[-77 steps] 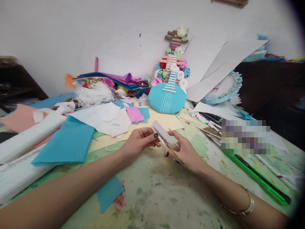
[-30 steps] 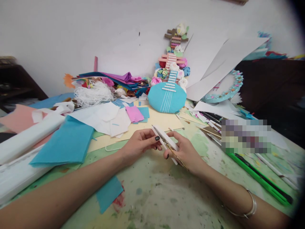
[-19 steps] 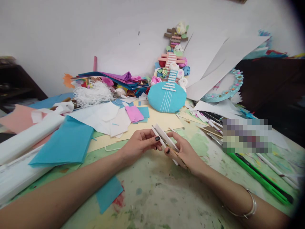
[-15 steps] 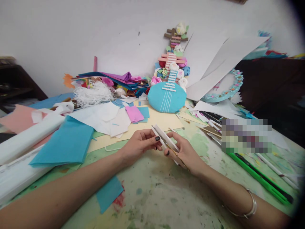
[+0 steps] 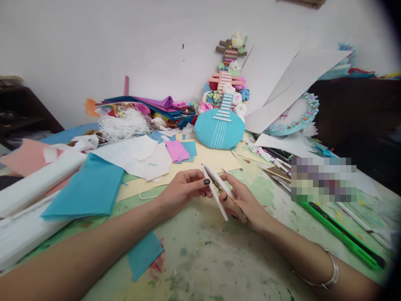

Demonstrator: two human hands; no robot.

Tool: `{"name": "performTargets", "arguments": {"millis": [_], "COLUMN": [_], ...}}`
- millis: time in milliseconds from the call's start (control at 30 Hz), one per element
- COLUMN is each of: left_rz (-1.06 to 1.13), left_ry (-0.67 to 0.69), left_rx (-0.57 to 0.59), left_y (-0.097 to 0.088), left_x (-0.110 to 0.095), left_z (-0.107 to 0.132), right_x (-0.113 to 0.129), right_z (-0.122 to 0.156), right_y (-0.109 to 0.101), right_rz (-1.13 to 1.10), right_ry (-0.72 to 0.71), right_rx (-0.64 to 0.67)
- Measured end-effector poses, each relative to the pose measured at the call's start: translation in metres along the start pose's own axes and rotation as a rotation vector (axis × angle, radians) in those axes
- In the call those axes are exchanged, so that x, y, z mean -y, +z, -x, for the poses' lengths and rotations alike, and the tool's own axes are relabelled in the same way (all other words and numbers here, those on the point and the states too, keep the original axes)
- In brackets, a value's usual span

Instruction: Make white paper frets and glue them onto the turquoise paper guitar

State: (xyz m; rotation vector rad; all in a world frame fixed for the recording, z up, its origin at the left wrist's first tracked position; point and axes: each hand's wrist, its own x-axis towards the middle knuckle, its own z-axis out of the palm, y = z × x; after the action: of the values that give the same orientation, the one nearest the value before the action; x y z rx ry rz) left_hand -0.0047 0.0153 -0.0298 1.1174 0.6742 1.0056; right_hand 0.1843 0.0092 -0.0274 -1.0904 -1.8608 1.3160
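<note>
Near the middle of the table, my left hand (image 5: 187, 186) pinches a white strip (image 5: 221, 205) between thumb and fingers. My right hand (image 5: 246, 200) is closed round a pair of scissors (image 5: 215, 181) with gold-coloured handles. The blades point up and away, lying between the strip and a second white length (image 5: 221, 179) alongside it. Whether the two white lengths join at the far end is hard to see. A blue paper piece (image 5: 145, 256) lies on the table below my left forearm.
A blue paper lute (image 5: 219, 128) with white strings leans at the back, among paper flowers. White string (image 5: 125, 124) is heaped at back left, with folded blue paper (image 5: 86, 188) nearer. A green utility knife (image 5: 343, 234) lies at right. Pink paper (image 5: 177, 150) is beyond my hands.
The white strip has swung apart from the other white length, its near end now lower and more exposed. The scissors show more clearly between them. Both hands stay nearly in place.
</note>
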Motion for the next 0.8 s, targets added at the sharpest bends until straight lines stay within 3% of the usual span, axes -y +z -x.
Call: {"name": "performTargets", "arguments": {"millis": [400, 567, 800], "left_rz": [-0.017, -0.016, -0.044], "left_ry": [-0.017, -0.019, 0.002], "left_rx": [0.016, 0.039, -0.066], "left_y": [0.003, 0.002, 0.001], "left_x": [-0.001, 0.001, -0.003], "left_z": [0.001, 0.000, 0.000], "right_x": [0.004, 0.004, 0.006], "right_z": [0.006, 0.004, -0.007], "right_y": [0.003, -0.001, -0.024], "right_rz": [-0.206, -0.133, -0.106], "right_ry": [-0.062, -0.061, 0.032], "right_rx": [0.112, 0.034, -0.193]}}
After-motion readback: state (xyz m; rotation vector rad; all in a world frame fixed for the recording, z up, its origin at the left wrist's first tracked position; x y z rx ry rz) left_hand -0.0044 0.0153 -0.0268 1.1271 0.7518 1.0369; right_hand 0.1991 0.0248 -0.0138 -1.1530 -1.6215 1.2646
